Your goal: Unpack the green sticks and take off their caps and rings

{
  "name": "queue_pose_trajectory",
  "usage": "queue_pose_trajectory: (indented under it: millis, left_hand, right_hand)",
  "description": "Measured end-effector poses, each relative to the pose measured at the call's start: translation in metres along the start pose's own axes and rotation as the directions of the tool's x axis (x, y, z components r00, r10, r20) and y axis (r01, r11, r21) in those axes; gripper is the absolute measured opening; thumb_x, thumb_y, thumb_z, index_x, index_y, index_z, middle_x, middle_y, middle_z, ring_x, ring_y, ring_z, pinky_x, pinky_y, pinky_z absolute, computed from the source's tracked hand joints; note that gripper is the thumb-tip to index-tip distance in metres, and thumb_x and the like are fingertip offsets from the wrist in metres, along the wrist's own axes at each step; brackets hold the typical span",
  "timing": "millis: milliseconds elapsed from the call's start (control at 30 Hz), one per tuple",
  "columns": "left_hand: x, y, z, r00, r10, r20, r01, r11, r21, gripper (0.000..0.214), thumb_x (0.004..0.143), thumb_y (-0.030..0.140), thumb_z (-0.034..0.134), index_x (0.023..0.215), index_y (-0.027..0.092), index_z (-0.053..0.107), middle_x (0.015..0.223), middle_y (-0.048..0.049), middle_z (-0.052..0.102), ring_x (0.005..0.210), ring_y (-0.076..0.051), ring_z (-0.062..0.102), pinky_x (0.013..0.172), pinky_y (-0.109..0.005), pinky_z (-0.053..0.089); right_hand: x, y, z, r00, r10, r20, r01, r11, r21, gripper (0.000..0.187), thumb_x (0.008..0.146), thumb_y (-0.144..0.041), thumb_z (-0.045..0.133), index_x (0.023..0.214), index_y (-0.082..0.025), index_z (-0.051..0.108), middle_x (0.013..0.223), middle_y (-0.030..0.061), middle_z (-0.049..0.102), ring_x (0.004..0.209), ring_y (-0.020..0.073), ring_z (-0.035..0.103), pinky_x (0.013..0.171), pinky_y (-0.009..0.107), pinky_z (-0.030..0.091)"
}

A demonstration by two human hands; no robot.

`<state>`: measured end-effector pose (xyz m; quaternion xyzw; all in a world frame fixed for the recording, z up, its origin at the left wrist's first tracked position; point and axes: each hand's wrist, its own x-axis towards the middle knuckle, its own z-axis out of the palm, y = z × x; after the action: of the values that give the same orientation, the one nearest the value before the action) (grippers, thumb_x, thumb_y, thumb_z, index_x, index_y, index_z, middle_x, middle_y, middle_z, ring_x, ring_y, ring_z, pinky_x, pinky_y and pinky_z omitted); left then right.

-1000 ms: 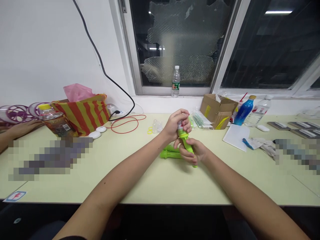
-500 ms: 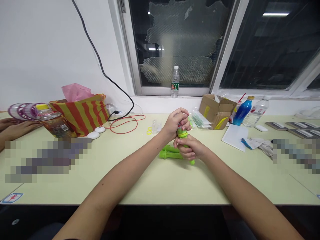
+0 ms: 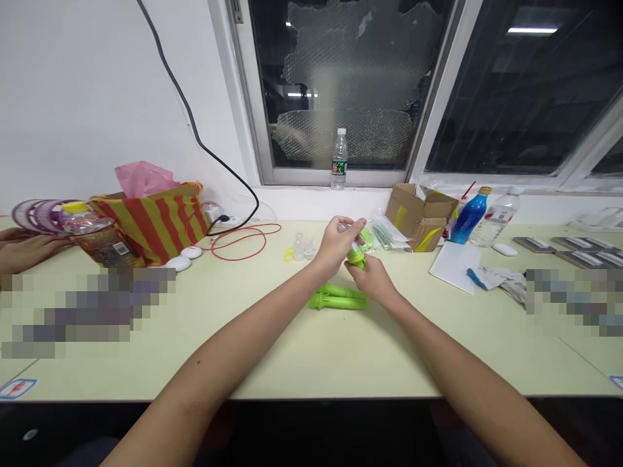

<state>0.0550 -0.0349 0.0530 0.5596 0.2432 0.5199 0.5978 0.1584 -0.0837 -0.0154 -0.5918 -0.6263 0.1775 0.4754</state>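
Room: You face a pale green table (image 3: 292, 350) set against a white wall and a dark window (image 3: 341, 84). A water bottle (image 3: 339, 159) stands upright on the sill.
Left hand: Your left hand (image 3: 335, 245) is raised just above the table. Its fingers are curled in, and the thumb and fingertips are pinched on the top of the green plastic piece (image 3: 356, 257).
Right hand: Your right hand (image 3: 372, 280) is closed round the lower end of the same piece from below, so most of the piece is hidden in your palm.
Held thing: The green plastic piece sits between your two hands above the middle of the table, tilted. Only its bright green collar shows clearly.
Under your hands: The green sticks (image 3: 338, 300) lie flat side by side on the table, just beside your right wrist.
To your left: The small clear vials (image 3: 302, 246), a looped red cable (image 3: 241, 240), a red-and-yellow striped bag (image 3: 156, 220) and a bottle with a yellow cap (image 3: 97, 235).
To your right: An open cardboard box (image 3: 421, 217), a blue bottle (image 3: 468, 214) and a white sheet (image 3: 452, 264).
Other person: Another person's hand (image 3: 24, 248) rests at the far left edge, well apart from yours.
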Motion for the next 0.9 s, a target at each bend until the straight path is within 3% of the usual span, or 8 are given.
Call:
queue_pose_trajectory:
  millis: [167,267,467,667,767,900]
  left_hand:
    - [0.006,0.012,-0.010,0.957,-0.084,0.277,0.126,0.983,-0.136,0.044,0.068,0.019,0.068,0.108,0.017,0.050,0.094,-0.0084,0.068,0.083,-0.020,0.068,0.080,-0.034,0.048]
    - [0.008,0.021,-0.019,0.910,-0.099,0.403,0.145,0.986,-0.087,0.049,0.063,0.010,0.065,0.110,0.017,0.055,0.106,-0.0110,0.067,0.094,-0.022,0.067,0.087,-0.036,0.046]
    - [0.007,0.036,-0.031,0.890,-0.012,0.456,0.003,1.000,0.021,0.059,0.058,0.006,0.073,0.114,0.023,0.062,0.122,-0.0129,0.060,0.102,-0.023,0.064,0.082,-0.033,0.050]
    - [0.008,0.049,-0.038,0.848,-0.005,0.529,-0.122,0.971,0.204,0.054,0.061,0.004,0.065,0.111,0.024,0.067,0.127,-0.0116,0.059,0.095,-0.020,0.062,0.070,-0.026,0.049]
    - [0.009,0.054,-0.041,0.825,-0.019,0.564,-0.178,0.940,0.292,0.053,0.062,0.002,0.059,0.109,0.024,0.070,0.125,-0.0093,0.061,0.092,-0.018,0.062,0.066,-0.023,0.048]
    - [0.011,0.059,-0.045,0.807,-0.046,0.589,-0.193,0.922,0.336,0.044,0.059,-0.001,0.057,0.092,0.021,0.074,0.115,-0.0076,0.067,0.092,-0.018,0.062,0.066,-0.022,0.048]
  right_hand:
    - [0.005,0.007,-0.004,0.994,0.100,-0.035,-0.099,0.995,0.033,0.022,0.080,-0.039,0.052,0.071,-0.020,0.047,0.055,-0.0013,0.050,0.050,0.0124,0.042,0.047,0.024,0.029]
    - [0.006,0.009,-0.005,0.990,0.133,-0.045,-0.130,0.989,0.069,0.022,0.079,-0.039,0.053,0.071,-0.020,0.047,0.053,-0.0018,0.049,0.047,0.0119,0.040,0.045,0.024,0.028]
    - [0.007,0.009,-0.005,0.987,0.154,-0.046,-0.148,0.982,0.117,0.020,0.077,-0.038,0.054,0.072,-0.020,0.049,0.049,-0.0034,0.046,0.045,0.0112,0.038,0.044,0.024,0.027]
    - [0.006,0.009,-0.005,0.988,0.146,-0.045,-0.140,0.984,0.112,0.019,0.076,-0.037,0.054,0.072,-0.019,0.049,0.050,-0.0035,0.046,0.046,0.0113,0.039,0.045,0.024,0.027]
    - [0.006,0.010,-0.005,0.989,0.138,-0.048,-0.134,0.987,0.085,0.021,0.076,-0.039,0.055,0.069,-0.020,0.048,0.051,-0.0026,0.046,0.047,0.0115,0.039,0.045,0.024,0.028]
    - [0.005,0.010,-0.004,0.992,0.122,-0.041,-0.119,0.991,0.053,0.022,0.076,-0.039,0.055,0.068,-0.020,0.048,0.053,-0.0020,0.047,0.049,0.0120,0.041,0.047,0.024,0.028]
